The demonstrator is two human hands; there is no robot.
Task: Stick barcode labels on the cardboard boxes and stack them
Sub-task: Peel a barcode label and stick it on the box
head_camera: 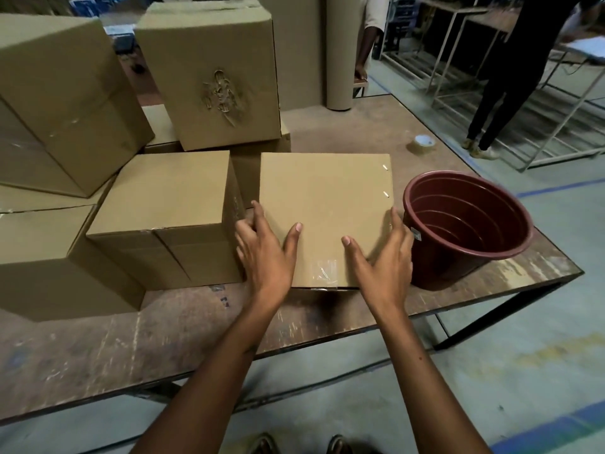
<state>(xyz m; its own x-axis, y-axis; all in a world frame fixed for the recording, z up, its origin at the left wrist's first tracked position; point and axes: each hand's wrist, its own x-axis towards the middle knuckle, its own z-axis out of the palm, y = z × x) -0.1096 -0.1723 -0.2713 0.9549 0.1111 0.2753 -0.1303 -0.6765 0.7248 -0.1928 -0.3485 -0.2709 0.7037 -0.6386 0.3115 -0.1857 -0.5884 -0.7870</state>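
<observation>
Both hands sit on the small cardboard box at the near edge of the surface. The left hand lies at the box's left near corner, thumb stretched flat across the top and fingers curved down over the left side — a loose clasp on the edge. The right hand mirrors it at the right near corner: thumb flat on top, fingers reaching along the right edge and bending over it. So the box lies between the two palms, its top face bare apart from clear tape near the front edge and two small pale marks at the far right.

Touching or just beside the box's right side stands a dark red plastic bucket. Left of the box, close by, sits another closed box, with taller boxes behind — one dented in front. Beyond the bucket lies a tape roll.
</observation>
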